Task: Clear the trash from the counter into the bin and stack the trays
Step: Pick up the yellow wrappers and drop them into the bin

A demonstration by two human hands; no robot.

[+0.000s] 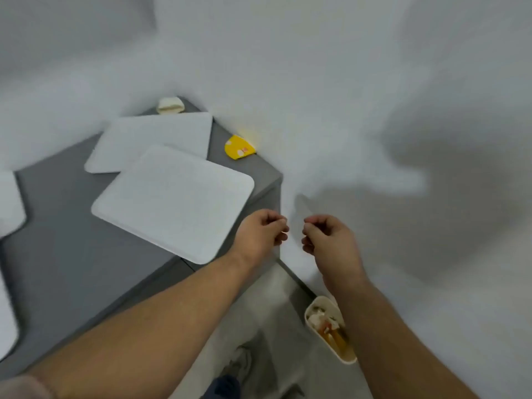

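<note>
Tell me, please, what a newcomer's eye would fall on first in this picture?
The left hand and right hand hover with curled fingers just past the corner of the grey counter. White trays lie on it, the nearest tray overlapping a second tray, with a yellow wrapper by the wall. A bin of trash stands on the floor under the right forearm.

- No word, number, brand or sign can be read anywhere in the head view.
- The yellow wrapper point(239, 147), at the far edge of the counter point(72, 254), carries small white and pink marks. They are too blurred to tell letters from pictures.
- The scraps in the bin point(347, 360) show orange and white patches, and any print on them is too small to make out.
</note>
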